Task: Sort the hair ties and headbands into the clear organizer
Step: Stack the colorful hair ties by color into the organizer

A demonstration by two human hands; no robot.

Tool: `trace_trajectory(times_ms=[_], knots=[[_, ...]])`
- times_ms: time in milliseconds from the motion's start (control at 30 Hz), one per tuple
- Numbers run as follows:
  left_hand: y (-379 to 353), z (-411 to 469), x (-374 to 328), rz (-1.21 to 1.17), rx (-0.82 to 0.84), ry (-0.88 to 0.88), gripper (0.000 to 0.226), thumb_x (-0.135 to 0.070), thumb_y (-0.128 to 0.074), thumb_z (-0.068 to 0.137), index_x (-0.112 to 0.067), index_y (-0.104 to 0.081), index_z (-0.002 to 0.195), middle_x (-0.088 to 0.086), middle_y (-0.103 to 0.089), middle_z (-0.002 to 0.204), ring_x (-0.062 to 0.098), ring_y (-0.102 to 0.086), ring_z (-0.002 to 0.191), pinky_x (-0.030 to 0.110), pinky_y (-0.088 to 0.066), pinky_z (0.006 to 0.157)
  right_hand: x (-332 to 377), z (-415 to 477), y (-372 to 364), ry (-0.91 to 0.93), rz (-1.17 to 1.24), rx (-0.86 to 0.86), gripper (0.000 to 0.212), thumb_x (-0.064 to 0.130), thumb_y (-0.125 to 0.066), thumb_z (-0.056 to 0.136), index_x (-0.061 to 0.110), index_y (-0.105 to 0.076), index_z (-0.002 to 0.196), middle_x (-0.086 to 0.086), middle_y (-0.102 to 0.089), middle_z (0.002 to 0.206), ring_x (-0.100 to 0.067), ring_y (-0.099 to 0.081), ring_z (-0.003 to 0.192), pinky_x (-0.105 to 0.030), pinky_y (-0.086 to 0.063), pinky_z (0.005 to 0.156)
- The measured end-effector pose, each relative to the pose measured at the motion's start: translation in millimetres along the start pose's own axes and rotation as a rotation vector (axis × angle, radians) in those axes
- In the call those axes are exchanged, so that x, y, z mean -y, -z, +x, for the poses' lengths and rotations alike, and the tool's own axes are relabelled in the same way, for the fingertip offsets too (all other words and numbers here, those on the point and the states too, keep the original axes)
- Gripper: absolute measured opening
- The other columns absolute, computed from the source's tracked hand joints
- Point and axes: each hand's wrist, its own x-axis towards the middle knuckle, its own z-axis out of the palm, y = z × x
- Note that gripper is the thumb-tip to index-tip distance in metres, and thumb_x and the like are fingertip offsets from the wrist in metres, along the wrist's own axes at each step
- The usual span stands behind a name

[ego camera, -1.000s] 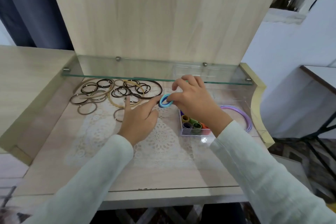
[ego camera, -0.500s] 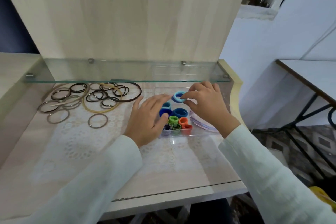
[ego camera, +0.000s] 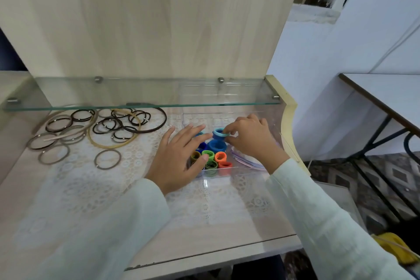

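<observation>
Rolled coloured hair ties (ego camera: 220, 156) sit in the clear organizer (ego camera: 246, 171) (brown ones (ego camera: 108, 158) outside).

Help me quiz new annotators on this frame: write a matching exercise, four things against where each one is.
Things
1. light blue hair tie
2. orange hair tie
3. large dark headband
4. left hand

Places
A. lying on the lace mat, left of the clear organizer
B. inside the clear organizer, near its front wall
C. fingers straight, at the clear organizer's left side
D. pinched by the right hand above the clear organizer

Pairs: 1-D, 2-B, 3-A, 4-C
</observation>
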Motion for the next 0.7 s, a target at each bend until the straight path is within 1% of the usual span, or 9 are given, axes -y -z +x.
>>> trace_trajectory(times_ms=[100,300,500,567,700], knots=[[-1,0,0,0.001,0.01,-0.011,0.053,-0.057,-0.026,0.096,-0.039,-0.044,0.142,-0.015,-0.035,0.155,0.01,-0.022,0.148,0.048,-0.008,0.121,4,5,-1,-0.015,-0.001,0.016,0.025,0.046,-0.054,0.093,0.043,-0.062,0.117,0.008,-0.06,0.118,-0.022,-0.042,0.116,-0.041,-0.03,0.093],[-1,-1,0,-0.023,-0.021,-0.003,0.053,-0.055,-0.027,0.095,-0.035,-0.046,0.141,-0.014,-0.038,0.153,0.009,-0.024,0.147,0.047,-0.01,0.121,10,10,-5,0.014,-0.086,0.055,0.026,0.039,-0.055,0.094,0.044,-0.06,0.119,0.006,-0.059,0.12,-0.023,-0.041,0.116,-0.042,-0.031,0.093],[-1,-2,0,-0.029,-0.026,0.029,0.054,-0.055,-0.026,0.095,-0.035,-0.045,0.142,-0.014,-0.039,0.153,0.008,-0.024,0.146,0.045,-0.009,0.121,1,7,2,0.043,-0.029,0.106,0.032,0.037,-0.057,0.094,0.048,-0.055,0.124,0.008,-0.058,0.122,-0.022,-0.039,0.116,-0.041,-0.028,0.091],[-1,-1,0,-0.023,-0.01,0.032,0.055,-0.056,-0.024,0.095,-0.035,-0.045,0.142,-0.014,-0.038,0.154,0.009,-0.024,0.147,0.046,-0.009,0.121,-3,4,4,0.048,-0.019,0.088,0.031,0.038,-0.056,0.095,0.049,-0.054,0.124,0.009,-0.058,0.124,-0.021,-0.04,0.116,-0.041,-0.027,0.091],[-2,-1,1,-0.011,0.033,0.011,0.053,-0.058,-0.023,0.095,-0.041,-0.047,0.14,-0.014,-0.036,0.154,0.012,-0.021,0.148,0.049,-0.007,0.121,-6,-2,3,0.085,-0.039,-0.01,0.033,0.038,-0.048,0.098,0.05,-0.05,0.129,0.008,-0.054,0.131,-0.02,-0.039,0.121,-0.042,-0.028,0.094]])
